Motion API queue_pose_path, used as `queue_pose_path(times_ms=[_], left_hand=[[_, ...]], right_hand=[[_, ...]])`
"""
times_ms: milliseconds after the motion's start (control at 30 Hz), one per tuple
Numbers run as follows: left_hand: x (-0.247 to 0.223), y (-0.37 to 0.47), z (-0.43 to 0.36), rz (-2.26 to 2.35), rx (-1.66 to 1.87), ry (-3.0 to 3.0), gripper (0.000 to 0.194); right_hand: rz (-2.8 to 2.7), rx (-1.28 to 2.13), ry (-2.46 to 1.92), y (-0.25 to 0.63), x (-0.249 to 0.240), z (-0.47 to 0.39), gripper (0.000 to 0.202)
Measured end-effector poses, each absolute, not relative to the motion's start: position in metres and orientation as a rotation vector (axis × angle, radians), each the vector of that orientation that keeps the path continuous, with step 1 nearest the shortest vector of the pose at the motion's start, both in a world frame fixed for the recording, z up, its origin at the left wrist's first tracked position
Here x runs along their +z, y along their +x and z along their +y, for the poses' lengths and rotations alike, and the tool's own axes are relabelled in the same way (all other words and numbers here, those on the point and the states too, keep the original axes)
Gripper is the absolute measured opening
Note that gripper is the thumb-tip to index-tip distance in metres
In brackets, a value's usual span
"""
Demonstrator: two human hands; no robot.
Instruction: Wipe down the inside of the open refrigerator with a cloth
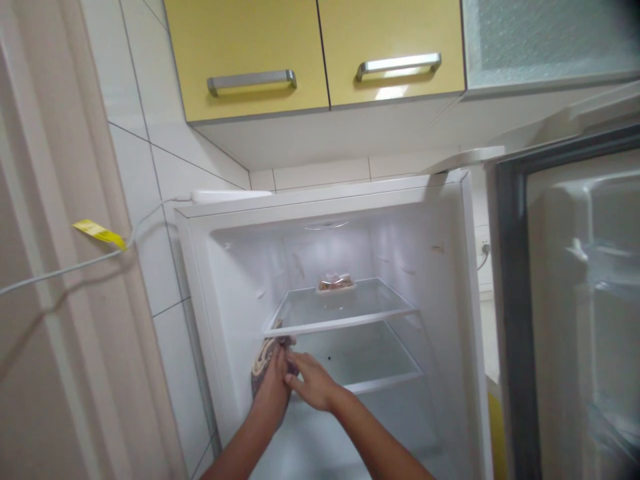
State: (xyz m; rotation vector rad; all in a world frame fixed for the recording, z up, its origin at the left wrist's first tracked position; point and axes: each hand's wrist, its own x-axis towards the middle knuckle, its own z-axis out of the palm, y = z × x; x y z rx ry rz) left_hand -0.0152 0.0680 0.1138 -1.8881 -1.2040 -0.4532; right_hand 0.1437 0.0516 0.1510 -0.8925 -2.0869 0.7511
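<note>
Cloth (pixel 263 360), patterned and bunched, is pressed against the left inner wall of the open fridge (pixel 453 280), just under the front corner of the upper glass shelf (pixel 345 313). My left hand (pixel 273 387) holds it there, fingers closed around the fabric, the forearm rising from six o'clock. My right hand (pixel 313 383) lies just beside the left at three o'clock of it, its fingers loosely extended and touching the left hand and the edge of the cloth; it grips nothing that I can see.

Inside the fridge, the upper glass shelf carries a single small tray of food (pixel 336 283) in clear wrap, set at the back near the rear wall, at twelve o'clock from my hands and well apart from them. The lower glass shelf (pixel 375 367) sits below it, at three o'clock from my hands. The fridge door (pixel 575 300) stands open at three o'clock, its inner racks blurred. Above, at twelve o'clock, hang two yellow cupboard doors (pixel 320 53) with metal handles. A white cable (pixel 90 260) with a yellow tag (pixel 99 233) runs along the tiled wall at nine o'clock.
</note>
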Motion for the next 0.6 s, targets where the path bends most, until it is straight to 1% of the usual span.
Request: queue_pose_path(times_ms=[100,167,267,333,433,600], left_hand=[[0.102,-0.025,0.062,-1.184,-0.358,-1.892,0.052],[0.092,-0.030,0.058,-1.182,-0.345,-1.878,0.050],[0.083,-0.035,0.059,-1.181,-0.290,-1.826,0.052],[0.083,-0.035,0.065,-1.206,-0.238,-1.805,0.054],[0.086,-0.030,0.085,-1.277,-0.178,-1.794,0.051],[0.089,-0.018,0.129,-1.380,-0.208,-1.797,0.052]], right_hand=[[-1.987,0.334,-1.291,0.191,0.109,0.045,0.050],[-1.927,0.032,-1.424,0.227,0.077,0.048,0.044],[-1.860,-0.395,-1.442,0.272,0.035,0.056,0.036],[-1.804,-0.601,-1.403,0.291,0.016,0.060,0.034],[-1.802,-0.758,-1.293,0.305,0.002,0.062,0.035],[-1.799,-0.820,-1.224,0.308,-0.004,0.064,0.037]])
